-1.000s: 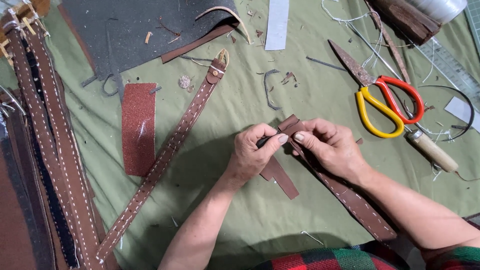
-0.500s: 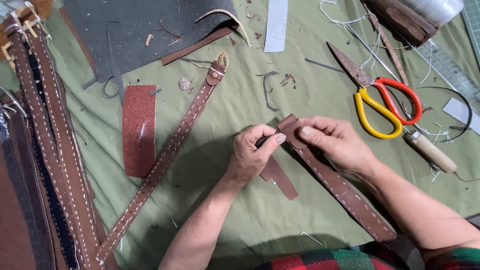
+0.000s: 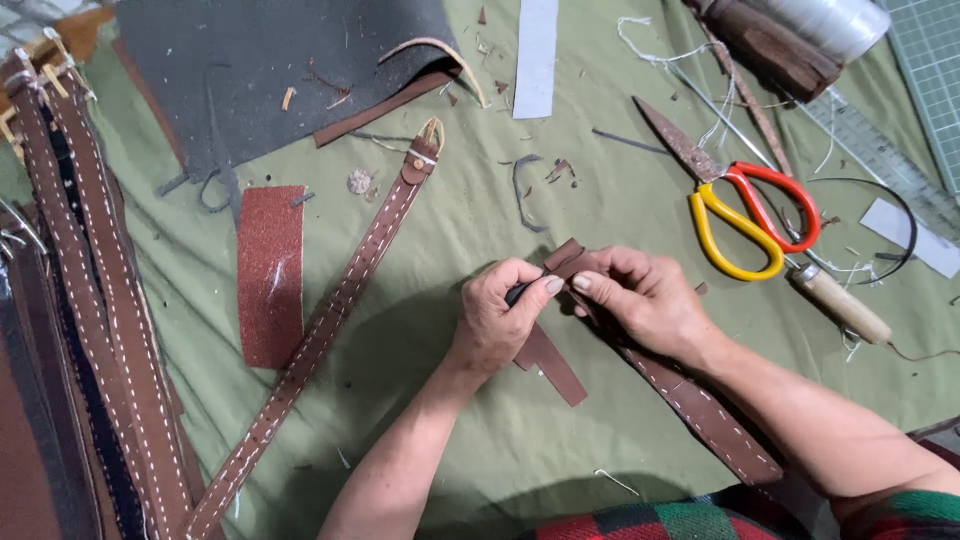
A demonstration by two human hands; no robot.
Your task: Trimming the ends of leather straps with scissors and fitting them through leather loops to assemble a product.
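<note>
Strap (image 3: 690, 395) end sits pinched under my right hand (image 3: 645, 300); my left hand (image 3: 500, 320) grips a dark tool (image 3: 520, 291). I'd keep that pinch firm, working the tool just beside my fingertips.

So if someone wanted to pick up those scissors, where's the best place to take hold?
Probably by the handle loops: the scissors lie flat on the green cloth, red and yellow loops toward the person, blades pointing up-left. Come from the loop end, away from the tips.

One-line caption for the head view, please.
Left hand and right hand pinch the end of a stitched brown leather strap on a green cloth, scissors nearby.
</note>
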